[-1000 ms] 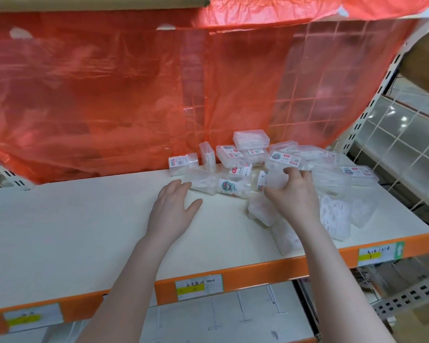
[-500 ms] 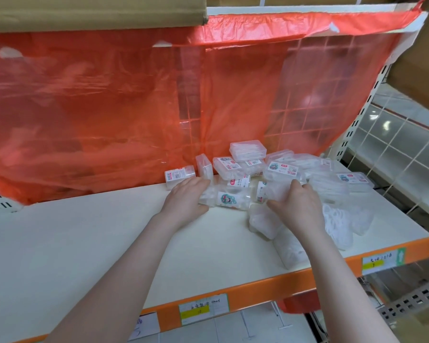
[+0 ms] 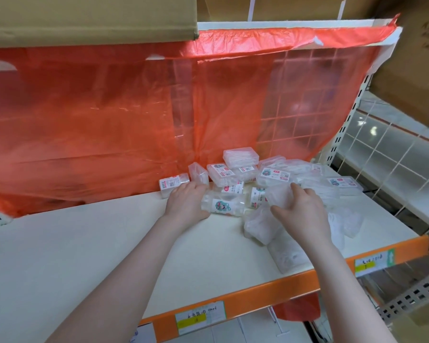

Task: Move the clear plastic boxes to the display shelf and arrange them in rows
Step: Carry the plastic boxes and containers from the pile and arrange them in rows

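- The display shelf (image 3: 89,248) is a cream board with an orange front lip; two price labels (image 3: 200,318) sit on that lip, one near the centre, one at the right.
- The clear plastic boxes (image 3: 273,177) lie in a loose heap at the far right of the shelf, tipped at mixed angles, several stacked on others, not in rows.
- One box with a cartoon sticker (image 3: 222,206) lies on its side at the near left edge of the heap.
- The left hand (image 3: 187,204) grips the left end of that stickered box, its fingers curled over the top and the thumb under the near side.
- A small labelled box (image 3: 174,184) stands apart at the far left of the heap, just beyond the left hand's knuckles.
- The right hand (image 3: 300,209) is laid over a frosted box (image 3: 279,198) in the middle of the heap, its fingers bent round the top and the thumb spread along its near side.
- More frosted boxes (image 3: 260,226) lie near the shelf's front edge, below the right wrist.
- A red translucent plastic sheet (image 3: 134,115) hangs behind the shelf, with a wire grid showing through on the right.
- A cardboard carton (image 3: 84,18) sits on the level above, at upper left.
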A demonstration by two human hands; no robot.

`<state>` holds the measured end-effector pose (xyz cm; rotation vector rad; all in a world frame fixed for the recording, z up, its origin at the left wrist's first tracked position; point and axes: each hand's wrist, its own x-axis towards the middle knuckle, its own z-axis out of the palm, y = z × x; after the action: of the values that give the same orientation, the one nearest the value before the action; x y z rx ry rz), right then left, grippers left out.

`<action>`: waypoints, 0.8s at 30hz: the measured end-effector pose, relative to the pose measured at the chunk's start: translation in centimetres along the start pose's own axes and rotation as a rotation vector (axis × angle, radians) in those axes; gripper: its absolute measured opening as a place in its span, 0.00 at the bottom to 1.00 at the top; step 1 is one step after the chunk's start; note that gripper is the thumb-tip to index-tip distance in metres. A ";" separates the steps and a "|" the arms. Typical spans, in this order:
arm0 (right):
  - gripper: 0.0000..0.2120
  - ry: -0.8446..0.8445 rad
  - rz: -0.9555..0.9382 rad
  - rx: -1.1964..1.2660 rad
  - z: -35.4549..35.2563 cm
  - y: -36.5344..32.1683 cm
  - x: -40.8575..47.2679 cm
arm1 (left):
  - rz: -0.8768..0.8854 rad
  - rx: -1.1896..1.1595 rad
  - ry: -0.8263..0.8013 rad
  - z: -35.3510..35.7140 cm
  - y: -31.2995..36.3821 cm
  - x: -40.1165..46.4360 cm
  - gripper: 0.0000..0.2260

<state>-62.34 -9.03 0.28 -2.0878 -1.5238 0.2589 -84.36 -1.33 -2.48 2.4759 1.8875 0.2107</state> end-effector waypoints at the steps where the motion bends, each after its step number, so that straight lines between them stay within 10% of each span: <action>1: 0.29 -0.006 -0.002 0.008 0.0 0.0 -0.1 | 0.006 -0.007 -0.014 0.0 -0.3 -0.3 0.25; 24: 0.26 -0.029 -0.062 0.037 -0.2 -0.8 -1.6 | -0.062 -0.102 -0.161 -1.3 -2.6 -4.1 0.32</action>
<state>-63.46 -10.40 0.60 -2.0124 -1.5862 0.2935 -88.09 -4.61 -1.85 2.2905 1.8375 0.0992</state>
